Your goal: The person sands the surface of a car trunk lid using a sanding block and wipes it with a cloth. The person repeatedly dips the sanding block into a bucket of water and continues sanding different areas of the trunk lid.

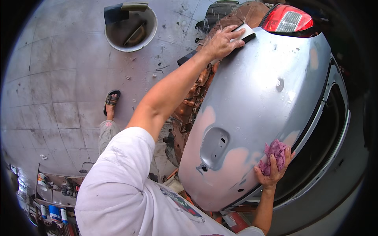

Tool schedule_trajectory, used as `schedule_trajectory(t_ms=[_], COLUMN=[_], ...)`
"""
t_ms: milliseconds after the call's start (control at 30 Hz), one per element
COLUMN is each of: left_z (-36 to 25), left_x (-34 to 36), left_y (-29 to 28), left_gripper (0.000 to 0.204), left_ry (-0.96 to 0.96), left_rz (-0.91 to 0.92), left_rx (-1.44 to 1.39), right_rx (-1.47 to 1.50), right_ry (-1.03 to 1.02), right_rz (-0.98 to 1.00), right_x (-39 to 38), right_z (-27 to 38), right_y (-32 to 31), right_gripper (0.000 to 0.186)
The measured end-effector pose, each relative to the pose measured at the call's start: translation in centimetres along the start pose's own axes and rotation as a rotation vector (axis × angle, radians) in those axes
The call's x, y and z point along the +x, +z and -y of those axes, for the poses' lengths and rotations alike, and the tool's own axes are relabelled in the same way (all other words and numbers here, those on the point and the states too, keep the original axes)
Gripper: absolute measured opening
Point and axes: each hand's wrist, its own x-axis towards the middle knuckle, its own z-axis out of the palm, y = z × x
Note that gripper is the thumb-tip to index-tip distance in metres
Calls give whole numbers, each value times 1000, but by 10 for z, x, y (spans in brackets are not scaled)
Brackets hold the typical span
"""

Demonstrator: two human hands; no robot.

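1. The left hand [222, 41] is at the top middle of the frame. It is pressed down flat on a small white and black sanding block [245, 32], with the fingers spread over it.
2. The sanding block lies on the top end of a big silver car body panel [256, 102]. The panel fills the middle and right of the frame.
3. The right hand [272, 171] is in the lower right. It is closed on a crumpled pink-purple rag [275, 152] and pushes it against the right edge of the silver panel.
4. The panel has pale pinkish patches on it, near the lower middle and by the rag. It also has a sunken dip with small holes in the lower middle.
5. A red and clear tail light [287, 19] sits at the top right, just past the sanding block.
6. A round white bucket [130, 29] stands on the grey tiled floor [59, 86] at the top middle left.
7. The person's foot in a dark sandal [111, 100] is on the floor at the left of the arm.
8. A rusty brown metal part [189, 110] shows under the left edge of the panel.
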Motion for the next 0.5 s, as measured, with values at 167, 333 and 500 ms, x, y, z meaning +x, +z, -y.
schedule_trajectory(t_ms=[167,333,500], left_z=[-34,-11,34], left_x=[-194,-108,-11], left_y=[25,17,11], left_gripper=[64,69,53], left_ry=[-162,-154,367], left_rz=[-88,-110,-214], left_rx=[-120,-127,417], right_rx=[-16,11,14], right_ry=[50,44,19], right_rz=[26,16,21], right_x=[-8,-8,-1], right_z=[2,-1,-8], right_y=[-5,4,5], right_gripper=[78,74,74])
